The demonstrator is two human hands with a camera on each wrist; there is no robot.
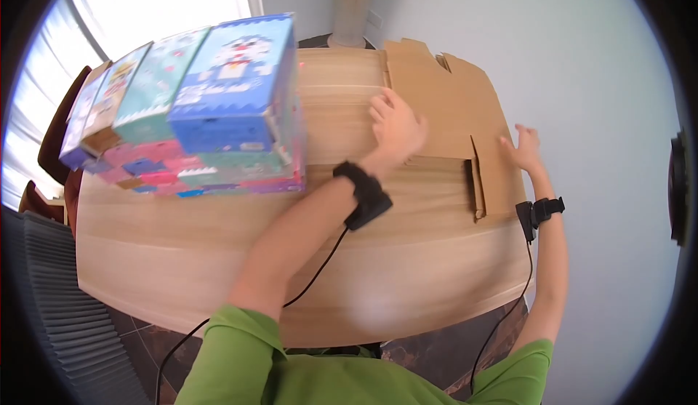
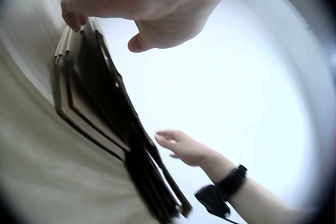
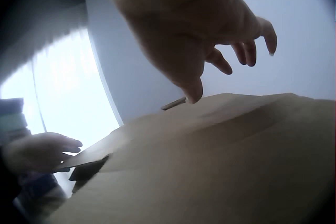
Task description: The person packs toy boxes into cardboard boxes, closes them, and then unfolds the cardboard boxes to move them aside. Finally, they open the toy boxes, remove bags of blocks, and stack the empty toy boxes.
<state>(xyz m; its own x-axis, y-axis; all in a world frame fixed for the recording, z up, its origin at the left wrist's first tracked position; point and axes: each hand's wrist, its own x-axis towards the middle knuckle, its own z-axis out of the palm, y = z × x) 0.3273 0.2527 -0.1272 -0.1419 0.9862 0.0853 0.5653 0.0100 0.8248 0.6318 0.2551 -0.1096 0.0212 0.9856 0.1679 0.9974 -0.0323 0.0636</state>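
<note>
A flattened brown cardboard box [image 1: 443, 99] lies at the right of the table, its folded layers showing edge-on in the left wrist view. My left hand [image 1: 398, 125] is over its left edge, fingers loosely bent toward the far side. In the left wrist view those fingertips [image 2: 73, 20] come right at the end of the layers, with the thumb spread apart. At the cardboard's right edge is my right hand [image 1: 525, 149], its thumb and fingers spread. The right wrist view has that hand [image 3: 184, 40] just above the board, nothing in its fingers.
Colourful boxes [image 1: 233, 78] are stacked on the left of the wooden table [image 1: 327, 259]. A wall [image 1: 596, 187] rises close along the right side. Black cables [image 1: 316, 278] trail from both wrist cameras, and a dark ribbed object [image 1: 62, 281] stands at lower left.
</note>
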